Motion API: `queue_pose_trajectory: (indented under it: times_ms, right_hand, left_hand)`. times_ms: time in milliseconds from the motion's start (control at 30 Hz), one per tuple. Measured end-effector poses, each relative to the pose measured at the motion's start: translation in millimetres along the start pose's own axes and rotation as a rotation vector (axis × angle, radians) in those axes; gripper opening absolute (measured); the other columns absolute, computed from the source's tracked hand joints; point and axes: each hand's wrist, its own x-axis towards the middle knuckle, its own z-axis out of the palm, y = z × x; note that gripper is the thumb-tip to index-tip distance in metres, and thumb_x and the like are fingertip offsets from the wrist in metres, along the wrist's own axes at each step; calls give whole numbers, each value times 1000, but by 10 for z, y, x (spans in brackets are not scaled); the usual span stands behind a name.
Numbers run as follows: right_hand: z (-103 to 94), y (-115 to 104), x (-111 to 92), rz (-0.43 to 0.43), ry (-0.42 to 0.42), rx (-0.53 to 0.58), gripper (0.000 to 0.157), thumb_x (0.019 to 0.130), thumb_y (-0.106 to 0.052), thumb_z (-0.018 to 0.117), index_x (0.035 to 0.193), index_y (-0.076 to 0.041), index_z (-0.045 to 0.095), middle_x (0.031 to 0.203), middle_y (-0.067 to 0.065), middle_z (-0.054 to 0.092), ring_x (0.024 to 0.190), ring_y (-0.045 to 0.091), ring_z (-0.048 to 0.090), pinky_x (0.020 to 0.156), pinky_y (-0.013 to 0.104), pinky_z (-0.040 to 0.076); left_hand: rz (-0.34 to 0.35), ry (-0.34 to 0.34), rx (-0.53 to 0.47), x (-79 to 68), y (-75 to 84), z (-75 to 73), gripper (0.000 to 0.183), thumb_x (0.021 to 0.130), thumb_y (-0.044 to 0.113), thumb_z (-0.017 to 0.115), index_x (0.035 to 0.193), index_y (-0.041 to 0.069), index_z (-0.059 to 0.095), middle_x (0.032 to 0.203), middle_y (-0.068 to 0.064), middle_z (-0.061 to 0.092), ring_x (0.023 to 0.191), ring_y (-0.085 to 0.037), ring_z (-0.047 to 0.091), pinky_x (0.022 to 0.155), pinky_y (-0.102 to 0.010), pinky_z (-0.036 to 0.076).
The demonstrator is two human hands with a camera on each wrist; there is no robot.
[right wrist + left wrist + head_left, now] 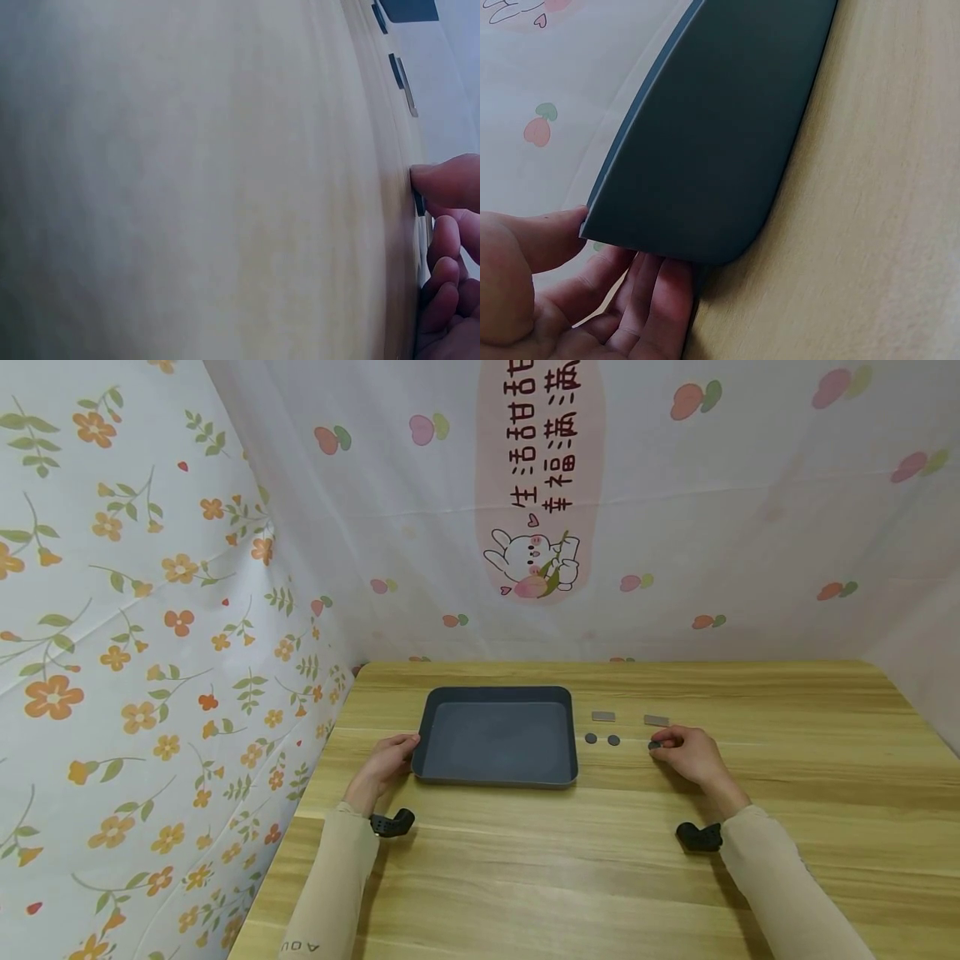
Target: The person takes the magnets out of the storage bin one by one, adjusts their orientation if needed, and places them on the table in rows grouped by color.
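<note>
A dark grey rectangular tray [495, 781] lies on the wooden table, its inside bare. My left hand [390, 760] grips its left end; in the left wrist view the thumb [551, 236] meets the rim while the other fingers bend against the outer wall. Over to the right, my right hand [693, 753] pinches a small dark disc [655, 745] at table level, between thumb [446, 180] and fingers. Two similar discs, one [591, 738] nearer the tray and another [614, 740] beside it, lie flat between tray and right hand.
Behind the discs lie two small grey rectangular pieces, one on the left [603, 716] and one on the right [657, 721], just beyond the right hand. Patterned cloth [420, 527] hangs behind the wooden table [540, 877] and along its left side.
</note>
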Motion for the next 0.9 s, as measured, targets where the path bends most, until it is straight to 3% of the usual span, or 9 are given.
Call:
queue_pose_trajectory:
  times_ms: [300,567,700,833,900]
  right_hand:
    - [-28,-7,-4,0,-20,25,34,89,-21,68,113,3,65,99,13,62,84,19,53,72,29,43]
    - [-53,41,-26,13,-36,52,39,95,-31,60,117,1,62,109,17,61,93,24,54,76,30,43]
    - [-68,27,-36,33,-22,97,40,100,-33,50,115,3,61,116,23,61,97,26,55,74,29,43]
    - [-133,32,-23,45,-6,161,39,102,-29,46,115,5,60,114,21,62,88,13,54,70,23,45]
    - [-185,49,-17,39,4,169,40,102,-27,46,117,7,60,114,19,62,84,6,52,69,21,45]
  left_hand:
    - [9,0,6,10,-13,-16,43,104,23,44,136,-5,49,122,-16,59,91,-7,59,86,-28,50]
    - [-3,-3,15,12,-39,-1,43,104,24,46,135,-6,49,128,-19,57,100,-12,58,87,-28,49]
    - [19,-26,-12,18,-55,-11,44,103,22,46,135,-8,48,110,-8,63,91,-8,57,79,-24,48]
    - [45,-62,-40,34,-48,-58,43,104,20,44,134,-12,46,89,5,61,78,-4,55,70,-22,45]
    - [47,-75,-57,43,-34,-76,43,104,18,42,134,-12,45,87,6,61,78,-4,56,70,-22,46]
